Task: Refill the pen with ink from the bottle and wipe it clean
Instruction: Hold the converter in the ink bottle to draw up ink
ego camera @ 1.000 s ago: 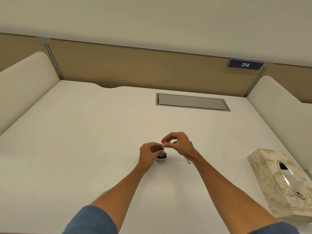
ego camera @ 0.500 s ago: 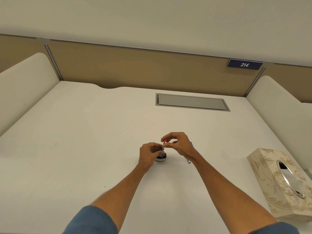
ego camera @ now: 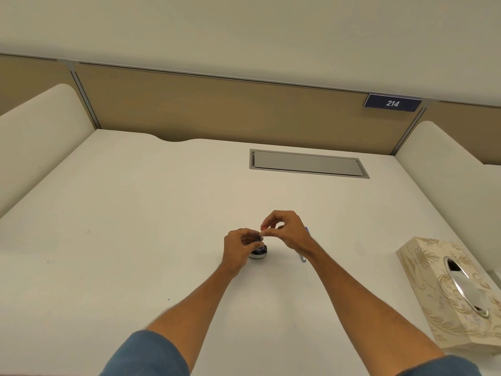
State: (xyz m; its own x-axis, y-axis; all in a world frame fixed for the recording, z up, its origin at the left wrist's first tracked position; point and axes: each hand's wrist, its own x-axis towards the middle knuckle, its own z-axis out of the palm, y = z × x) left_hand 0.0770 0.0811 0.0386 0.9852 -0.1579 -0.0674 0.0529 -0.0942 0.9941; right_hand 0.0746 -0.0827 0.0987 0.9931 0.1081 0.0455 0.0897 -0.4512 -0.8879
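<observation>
Small dark bottle [ego camera: 259, 251] stands on the desk [ego camera: 135, 226], left hand [ego camera: 240, 246] curled around it; right hand [ego camera: 284, 232] pinches a red-tipped piece [ego camera: 263, 228] just above.

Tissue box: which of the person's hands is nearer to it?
Right. The right hand is at mid-desk on the tissue box's side; the left hand, by the ink bottle, is farther away.
</observation>
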